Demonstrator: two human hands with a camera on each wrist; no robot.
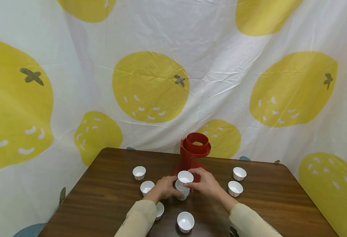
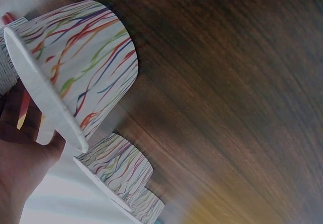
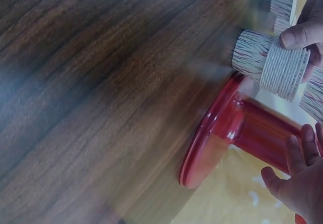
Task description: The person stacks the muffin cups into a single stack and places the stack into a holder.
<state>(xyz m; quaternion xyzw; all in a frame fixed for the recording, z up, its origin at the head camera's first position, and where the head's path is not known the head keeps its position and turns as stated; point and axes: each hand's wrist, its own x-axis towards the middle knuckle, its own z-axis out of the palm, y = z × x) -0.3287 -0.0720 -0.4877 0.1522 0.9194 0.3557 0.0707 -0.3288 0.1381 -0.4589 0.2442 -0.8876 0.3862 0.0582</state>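
Note:
My left hand (image 1: 164, 187) grips a stack of white paper cups (image 1: 182, 194) upright over the middle of the table. In the right wrist view, the stacked rims (image 3: 285, 70) form a ribbed band beneath my left thumb. Just above the stack, my right hand (image 1: 205, 182) pinches a single paper cup (image 1: 185, 177) between thumb and forefinger. Its other fingers (image 3: 295, 156) spread loosely in the right wrist view. A nearby paper cup (image 2: 81, 67) with colourful streaks fills much of the left wrist view, standing by my left wrist.
A red plastic stand (image 1: 195, 148) with a ring top rises behind my hands. Single cups stand on the brown wooden table (image 1: 102, 197): several at left and front, including one at front (image 1: 185, 222), and two at right, one nearer (image 1: 235, 188). A lemon-print cloth (image 1: 215, 82) hangs behind.

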